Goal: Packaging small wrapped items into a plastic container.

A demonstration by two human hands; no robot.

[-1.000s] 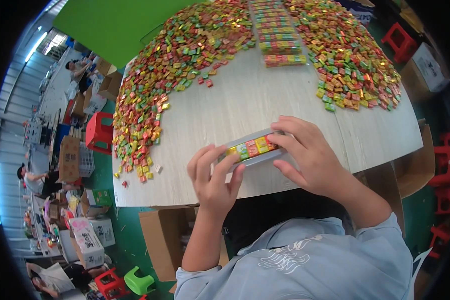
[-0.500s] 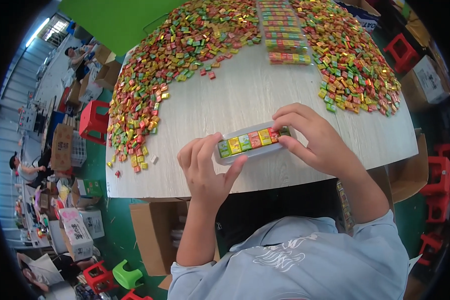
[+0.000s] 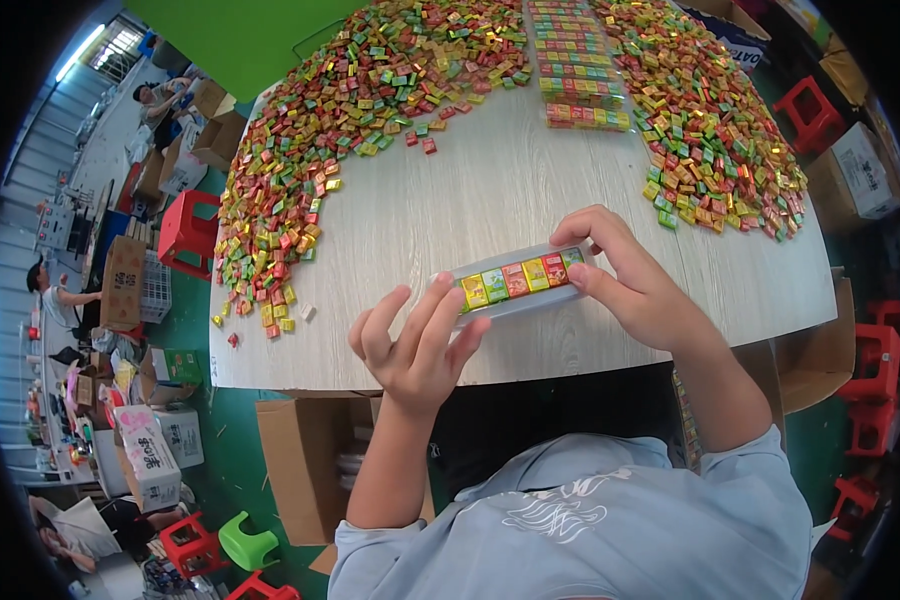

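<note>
A narrow clear plastic tray (image 3: 532,304) is between my hands near the table's front edge, tilted slightly up to the right. A single row of small wrapped candies (image 3: 514,279) in yellow, green, red and orange fills it. My left hand (image 3: 410,345) is at its left end, fingertips over the leftmost candy and thumb by the near rim; these fingers hide that end. My right hand (image 3: 630,285) grips the right end, thumb on the end candy and fingers behind the far rim.
Heaps of loose wrapped candies (image 3: 280,200) cover the table's left, back and right (image 3: 720,150). Filled clear trays (image 3: 587,117) are lined up at the back. Cardboard boxes (image 3: 300,470) and red stools (image 3: 188,235) stand around the pale table (image 3: 420,210). Other people are farther left.
My left fingers have shifted inward over the leftmost candy and cover more of the tray's left end. My right thumb has moved onto the end candy. The view has shifted slightly.
</note>
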